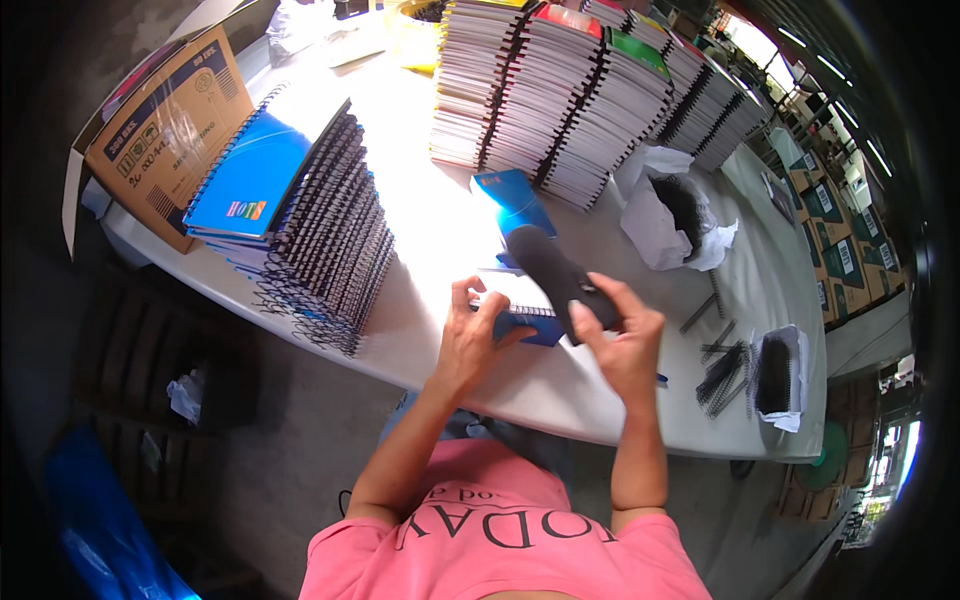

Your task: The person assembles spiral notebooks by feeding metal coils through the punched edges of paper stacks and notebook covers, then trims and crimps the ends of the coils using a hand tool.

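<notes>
At the near edge of the table, my left hand is closed on a small blue-covered spiral notebook, its fingers over the top and the thumb along the cover. A dark wire coil shows along the notebook's upper edge. My right hand grips a long black handheld tool with a rounded far end; its exact kind is unclear. The tool is tilted over the notebook and hides part of it. Just beyond lies another blue-covered book, partly behind the tool.
To the left stand a tall stack of blue spiral notebooks and a cardboard box. High stacks of bound pages fill the back. On the right are a paper-lined box of black coils, loose coils and a white box.
</notes>
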### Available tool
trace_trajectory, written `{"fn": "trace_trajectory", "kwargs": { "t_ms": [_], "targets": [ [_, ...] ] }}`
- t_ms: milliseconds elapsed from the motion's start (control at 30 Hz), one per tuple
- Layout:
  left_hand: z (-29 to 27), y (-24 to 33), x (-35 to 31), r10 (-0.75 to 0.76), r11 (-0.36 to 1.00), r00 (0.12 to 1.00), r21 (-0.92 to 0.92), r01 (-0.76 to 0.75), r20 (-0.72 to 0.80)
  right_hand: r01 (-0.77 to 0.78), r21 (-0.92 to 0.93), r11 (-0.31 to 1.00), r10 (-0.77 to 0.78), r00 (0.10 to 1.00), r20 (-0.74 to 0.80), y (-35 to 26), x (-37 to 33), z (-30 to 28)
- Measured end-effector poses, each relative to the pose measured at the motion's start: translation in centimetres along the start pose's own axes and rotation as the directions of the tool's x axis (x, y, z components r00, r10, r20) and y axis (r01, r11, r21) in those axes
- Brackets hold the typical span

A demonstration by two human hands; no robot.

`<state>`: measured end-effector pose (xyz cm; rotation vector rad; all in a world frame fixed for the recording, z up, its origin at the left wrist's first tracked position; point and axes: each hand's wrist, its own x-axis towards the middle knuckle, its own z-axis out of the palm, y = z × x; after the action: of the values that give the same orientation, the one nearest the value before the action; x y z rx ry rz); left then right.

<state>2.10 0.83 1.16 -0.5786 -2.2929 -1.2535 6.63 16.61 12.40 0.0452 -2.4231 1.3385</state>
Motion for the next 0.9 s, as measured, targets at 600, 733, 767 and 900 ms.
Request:
{"fn": "trace_trajectory", "kwargs": {
  "t_ms": [600,733,767,900],
  "targets": [
    [-2.5,-0.8,0.7,0.020,0.893,0.961,-0.437,0.107,0.276,0.064,0.440,0.896,-0.074,0.997,0.007,1.8,-1.4,-4.8],
    [-1.8,-1.9,0.1,0.018,0.863,0.954,-0.486,0.136,0.299,-0.128,0.586,0.800,-0.176,0.883,0.434,5.5,1.1,-1.5],
    [-1.5,-2.1,-0.1,-0.004,0.847,0.952,-0.505,0.166,0.305,-0.122,0.453,0.883,-0.164,0.824,0.542,6.1,1.1,-0.7],
    [-1.0,-2.9,-0.5,0.019,0.840,0.947,-0.519,0.159,0.320,-0.206,0.604,0.770,-0.078,0.909,0.409,7.3,1.4,0.4]
  ]
}}
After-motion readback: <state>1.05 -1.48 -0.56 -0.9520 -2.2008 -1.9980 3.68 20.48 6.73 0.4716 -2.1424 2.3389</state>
